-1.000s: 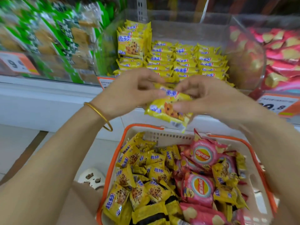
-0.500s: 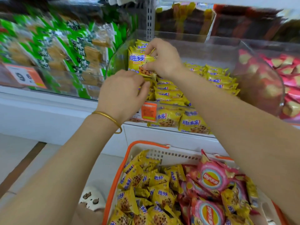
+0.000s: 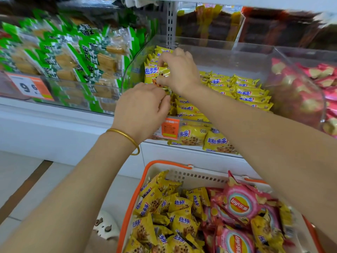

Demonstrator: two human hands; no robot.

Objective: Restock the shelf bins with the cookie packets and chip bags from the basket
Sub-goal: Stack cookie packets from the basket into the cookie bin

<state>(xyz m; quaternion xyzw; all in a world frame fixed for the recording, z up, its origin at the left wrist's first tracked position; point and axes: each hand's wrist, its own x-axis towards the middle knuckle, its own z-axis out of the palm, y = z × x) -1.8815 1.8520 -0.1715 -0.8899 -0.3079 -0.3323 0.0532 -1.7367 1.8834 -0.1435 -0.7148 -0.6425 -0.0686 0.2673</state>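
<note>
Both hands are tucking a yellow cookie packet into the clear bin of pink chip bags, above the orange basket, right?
Not quite: the head view shows the left hand and right hand tucking the yellow cookie packet into the clear bin of matching yellow packets, above the orange basket. The pink chip bags fill the next bin.

The cookie packet [image 3: 155, 73], earlier above the basket [image 3: 165, 162], now at the bin's [image 3: 218, 52] rear-left stack.
</note>
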